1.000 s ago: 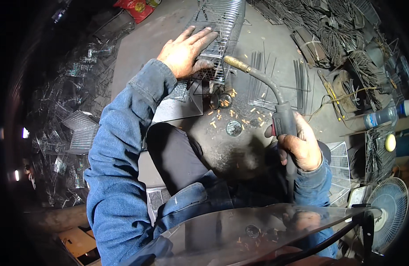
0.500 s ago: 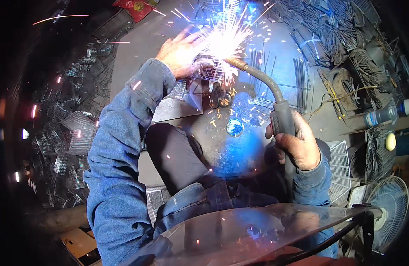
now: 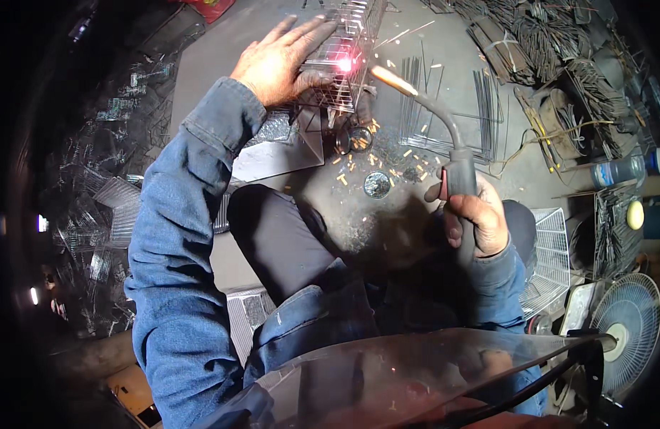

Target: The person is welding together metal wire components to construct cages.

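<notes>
My left hand (image 3: 276, 68) holds a wire basket (image 3: 355, 32) at the top centre, its fingers stretched along the mesh and its thumb lower down, apart from them. A spot on the wires beside the fingers glows red-hot. My right hand (image 3: 487, 222) is wrapped round the dark handle of a welding torch (image 3: 460, 171). The torch's bent neck reaches up and left, and its glowing nozzle (image 3: 394, 80) stands a short way right of the basket, apart from it. The basket's far end is cut off by the picture's upper edge.
Loose wire rods (image 3: 480, 114) lie right of the basket, with bundled rods (image 3: 537, 43) beyond. Small stubs and a round tin (image 3: 377, 184) are on the floor. Wire racks pile up at left. A fan (image 3: 626, 336) stands lower right; a clear visor (image 3: 387, 372) crosses the bottom.
The bright arc and spray of sparks have died down, leaving a red glow. The torch nozzle now shows apart from the basket. My left hand has shifted slightly left and up.
</notes>
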